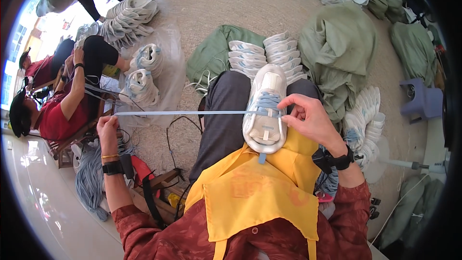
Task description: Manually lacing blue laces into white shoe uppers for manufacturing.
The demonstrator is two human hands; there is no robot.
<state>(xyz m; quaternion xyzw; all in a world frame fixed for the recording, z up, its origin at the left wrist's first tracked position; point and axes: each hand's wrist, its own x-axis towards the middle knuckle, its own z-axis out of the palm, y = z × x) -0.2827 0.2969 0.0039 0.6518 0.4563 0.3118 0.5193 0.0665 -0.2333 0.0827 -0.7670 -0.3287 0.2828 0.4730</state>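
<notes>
A white and beige sneaker (264,132) rests on my lap, toe away from me, with light blue lacing over its tongue. From it a flat light blue shoelace (183,113) runs taut to the left. My left hand (108,124), held well out to the side, pinches the far end of that lace. At the sneaker's right eyelet edge, my right hand (307,118) has thumb and forefinger closing on the lace, other fingers curled. A short blue strip (262,158) hangs at the sneaker's near end, over my yellow apron (255,188).
Stacked white shoes (248,58) stand beyond my knees, between green cloth sacks (339,43). More shoes (368,120) lie at right, near a purple stool (421,98). Grey-blue laces (96,178) hang at left. A seated co-worker (65,101) in red works nearby at left.
</notes>
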